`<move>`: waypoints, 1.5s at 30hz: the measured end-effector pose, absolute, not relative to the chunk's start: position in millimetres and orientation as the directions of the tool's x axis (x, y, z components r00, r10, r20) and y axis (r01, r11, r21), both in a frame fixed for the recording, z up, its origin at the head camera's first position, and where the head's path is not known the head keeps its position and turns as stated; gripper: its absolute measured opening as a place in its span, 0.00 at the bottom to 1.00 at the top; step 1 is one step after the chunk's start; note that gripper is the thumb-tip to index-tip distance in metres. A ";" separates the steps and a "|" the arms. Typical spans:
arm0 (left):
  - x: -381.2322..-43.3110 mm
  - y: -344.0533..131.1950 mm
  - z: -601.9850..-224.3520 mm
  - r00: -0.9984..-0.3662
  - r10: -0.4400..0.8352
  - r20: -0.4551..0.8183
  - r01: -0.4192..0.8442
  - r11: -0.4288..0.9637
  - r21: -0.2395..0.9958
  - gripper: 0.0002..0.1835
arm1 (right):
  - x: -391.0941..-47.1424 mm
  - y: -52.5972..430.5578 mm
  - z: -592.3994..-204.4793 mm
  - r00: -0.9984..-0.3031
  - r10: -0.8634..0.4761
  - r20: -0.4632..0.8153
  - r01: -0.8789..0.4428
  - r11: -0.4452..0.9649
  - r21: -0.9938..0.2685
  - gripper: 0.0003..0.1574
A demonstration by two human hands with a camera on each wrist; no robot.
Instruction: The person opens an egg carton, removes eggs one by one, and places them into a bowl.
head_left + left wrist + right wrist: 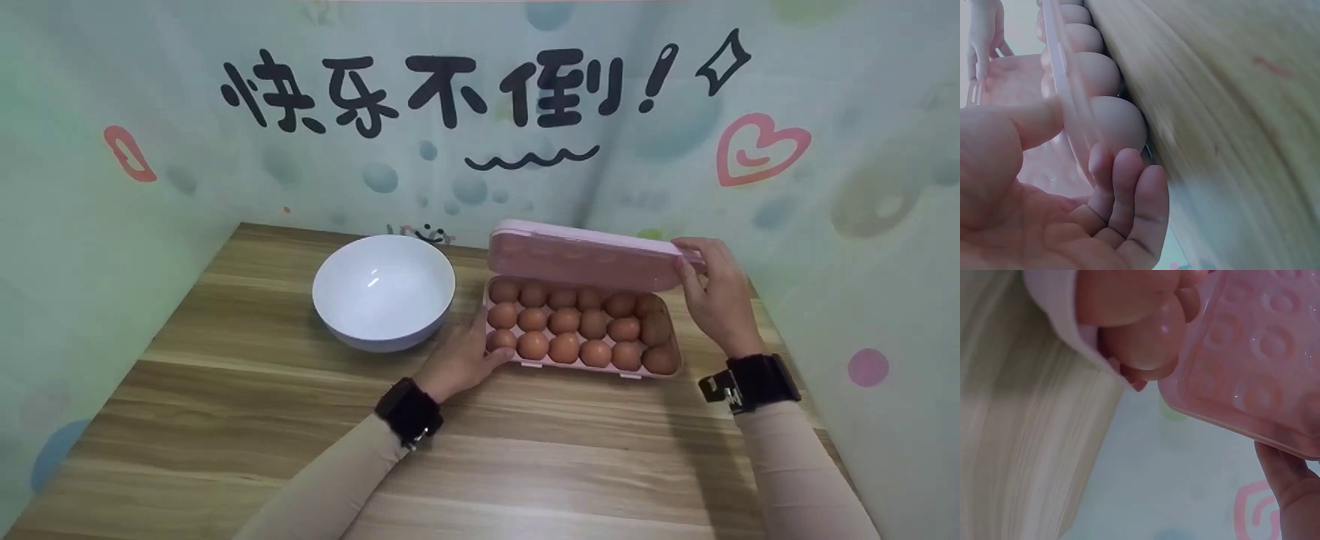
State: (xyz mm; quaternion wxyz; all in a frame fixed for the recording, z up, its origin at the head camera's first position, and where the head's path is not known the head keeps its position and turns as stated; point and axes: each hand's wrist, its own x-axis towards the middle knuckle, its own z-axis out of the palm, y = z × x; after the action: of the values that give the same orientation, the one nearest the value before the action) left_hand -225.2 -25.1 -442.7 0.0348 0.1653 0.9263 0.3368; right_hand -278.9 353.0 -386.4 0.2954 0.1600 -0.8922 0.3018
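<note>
A pink plastic egg box (574, 367) lies on the table with rows of brown eggs (564, 321) in its base. Its dimpled lid (585, 259) is tilted up at the back. My left hand (459, 360) grips the base's left end, thumb over the rim and fingers curled below, as the left wrist view shows beside an egg (1114, 124). At the lid's right corner, my right hand (718, 296) pinches the edge between thumb and fingers. In the right wrist view the lid (1272, 343) stands apart from the eggs along the front.
Left of the egg box stands a large white bowl (386, 341), close to my left hand. The wooden table (525, 465) meets printed cloth walls (337, 180) at the back and both sides. Black wrist straps (763, 384) sit on both arms.
</note>
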 end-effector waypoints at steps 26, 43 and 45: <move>-230.0 -29.1 -459.1 -0.938 0.341 0.063 0.303 0.719 0.625 0.43 | -318.4 342.5 -393.7 -0.882 -0.120 0.455 -0.400 0.701 -0.590 0.46; -234.6 -30.0 -465.0 -0.945 0.326 0.034 0.265 0.699 0.664 0.45 | -336.7 347.8 -378.0 -0.940 -0.148 0.306 -0.311 0.742 -0.594 0.59; -230.2 -29.2 -456.6 -0.944 0.330 0.012 0.252 0.696 0.672 0.44 | -338.2 347.6 -378.0 -0.952 -0.144 0.272 -0.283 0.755 -0.591 0.59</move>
State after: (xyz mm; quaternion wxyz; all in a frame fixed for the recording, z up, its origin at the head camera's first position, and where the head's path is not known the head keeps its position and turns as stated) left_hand -230.2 -29.2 -456.6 0.0548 0.1582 0.9193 0.3562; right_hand -338.2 347.6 -378.0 0.1052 0.1145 -0.9309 0.3305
